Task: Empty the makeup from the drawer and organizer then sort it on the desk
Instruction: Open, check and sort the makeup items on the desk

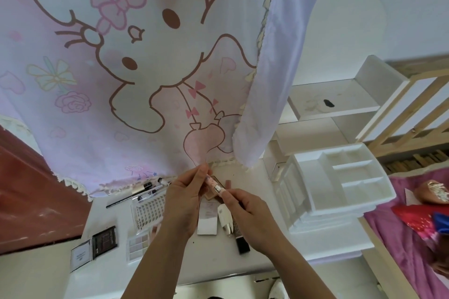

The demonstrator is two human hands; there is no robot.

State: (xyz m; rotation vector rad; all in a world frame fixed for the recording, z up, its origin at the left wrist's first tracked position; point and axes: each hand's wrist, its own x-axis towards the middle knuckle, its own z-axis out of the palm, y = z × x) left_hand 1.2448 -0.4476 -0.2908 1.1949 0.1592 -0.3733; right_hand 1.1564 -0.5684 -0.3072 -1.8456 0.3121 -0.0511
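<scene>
Above the white desk point(272, 250) both my hands hold a small pink tube with a silver cap point(215, 185). My left hand point(187, 192) pinches its upper end and my right hand point(245, 209) pinches the silver cap end. Below them lie a white compact point(207, 219), a white tube point(224, 218) and a black-capped tube point(241, 240). Further left sit a clear eyelash box point(148, 209), a pale eyeshadow palette point(137, 246), a dark palette point(105, 241) and thin brushes point(136, 193). A white organizer point(340, 182) stands at the right, its top compartments bare.
A pink cartoon-print curtain point(136, 63) hangs over the desk's back edge. A white shelf unit point(335, 99) stands behind the organizer. A wooden bed frame point(413, 109) and pink bedding point(413, 238) are at the right, a red-brown floor point(29, 189) at the left.
</scene>
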